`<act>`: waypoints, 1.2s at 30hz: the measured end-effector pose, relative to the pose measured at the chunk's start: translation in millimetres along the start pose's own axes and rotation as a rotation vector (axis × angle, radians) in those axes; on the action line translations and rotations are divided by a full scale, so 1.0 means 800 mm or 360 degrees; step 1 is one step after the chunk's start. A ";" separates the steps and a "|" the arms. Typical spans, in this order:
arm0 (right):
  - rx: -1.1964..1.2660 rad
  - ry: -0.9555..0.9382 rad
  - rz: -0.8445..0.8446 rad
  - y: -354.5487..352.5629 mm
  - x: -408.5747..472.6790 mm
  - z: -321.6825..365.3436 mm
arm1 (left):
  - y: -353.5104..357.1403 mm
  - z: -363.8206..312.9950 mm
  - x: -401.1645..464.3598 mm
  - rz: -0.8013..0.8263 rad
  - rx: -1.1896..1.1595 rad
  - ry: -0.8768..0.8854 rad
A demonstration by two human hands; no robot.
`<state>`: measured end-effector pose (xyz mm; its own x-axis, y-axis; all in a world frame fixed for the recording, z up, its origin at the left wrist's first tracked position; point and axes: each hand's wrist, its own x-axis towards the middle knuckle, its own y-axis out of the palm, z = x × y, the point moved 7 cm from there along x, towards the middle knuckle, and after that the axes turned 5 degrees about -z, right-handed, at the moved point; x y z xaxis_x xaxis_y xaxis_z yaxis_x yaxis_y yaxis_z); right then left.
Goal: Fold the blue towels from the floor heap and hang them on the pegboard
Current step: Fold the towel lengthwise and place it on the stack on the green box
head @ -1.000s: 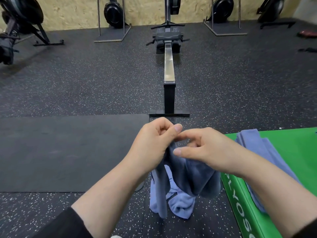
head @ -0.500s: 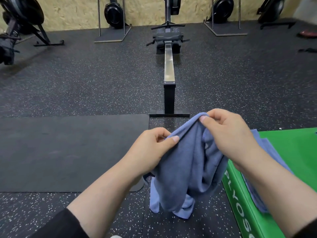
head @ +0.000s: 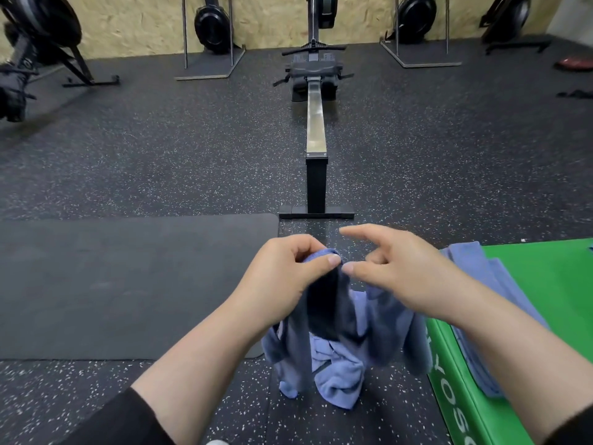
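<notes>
My left hand (head: 282, 277) pinches the top edge of a blue towel (head: 324, 313) between thumb and fingers; the cloth hangs down in loose folds over the floor. My right hand (head: 407, 271) hovers just to the right of that grip, index finger and thumb stretched toward it, with nothing visibly between them. Part of the hanging towel droops under my right wrist. Below it a lighter blue towel heap (head: 340, 383) lies on the speckled floor. Another blue towel (head: 471, 268) lies draped over the corner of a green box (head: 545, 284). No pegboard is in view.
A rowing machine (head: 316, 123) runs straight ahead, its rear foot just beyond my hands. A black mat (head: 128, 284) covers the floor at left. Black flywheel machines on stands (head: 211, 27) line the far wooden wall.
My right hand let go of the raised towel corner and dropped back beside my left hand. The towel sagged and now hangs from my left hand's pinch.
</notes>
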<state>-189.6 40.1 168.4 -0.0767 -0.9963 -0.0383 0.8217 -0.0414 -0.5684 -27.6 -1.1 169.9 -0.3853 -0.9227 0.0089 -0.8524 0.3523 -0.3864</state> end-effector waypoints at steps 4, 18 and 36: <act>-0.0044 -0.0113 0.0032 0.009 -0.001 0.006 | 0.007 -0.006 -0.002 0.0071 0.0051 0.0041; -0.0077 0.0115 -0.0674 -0.047 0.004 -0.025 | -0.013 0.024 0.004 -0.0044 0.0130 -0.0121; -0.0151 -0.0101 0.0017 0.017 -0.001 0.008 | 0.006 -0.005 -0.001 0.0048 0.0029 0.0084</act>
<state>-174.6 39.6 166.1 -0.0297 -0.9995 0.0054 0.7651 -0.0262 -0.6434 -32.8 1.6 171.3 -0.4294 -0.9020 0.0456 -0.8338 0.3765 -0.4038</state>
